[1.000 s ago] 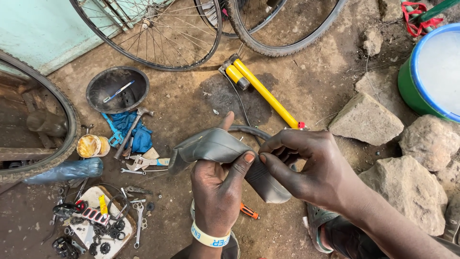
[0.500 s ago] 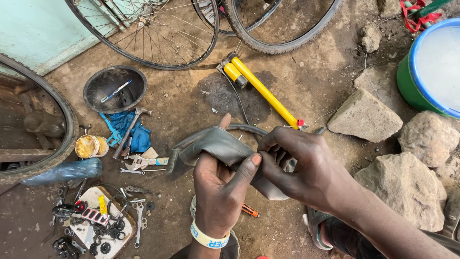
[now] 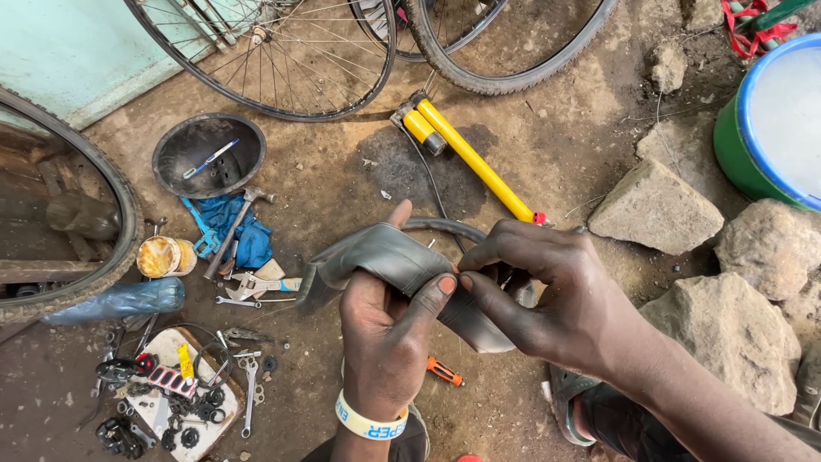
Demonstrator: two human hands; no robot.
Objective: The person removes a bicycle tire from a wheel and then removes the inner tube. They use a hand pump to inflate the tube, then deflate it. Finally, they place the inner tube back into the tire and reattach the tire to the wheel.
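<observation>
A flat grey-black bicycle inner tube is folded over my left hand, which grips it with thumb up and fingers wrapped around it. A white and yellow band sits on that wrist. My right hand comes in from the right and pinches the same tube, its fingertips meeting my left fingertips at the fold. A loop of the tube trails on the dirt behind my hands.
A yellow hand pump lies on the dirt ahead, below two bicycle wheels. At left are a dark bowl, a blue rag with a hammer, wrenches and small parts. Rocks and a green basin stand right.
Both hands have kept hold of the tube. My right fingers have slid left along it to meet my left fingertips, and the view has shifted slightly.
</observation>
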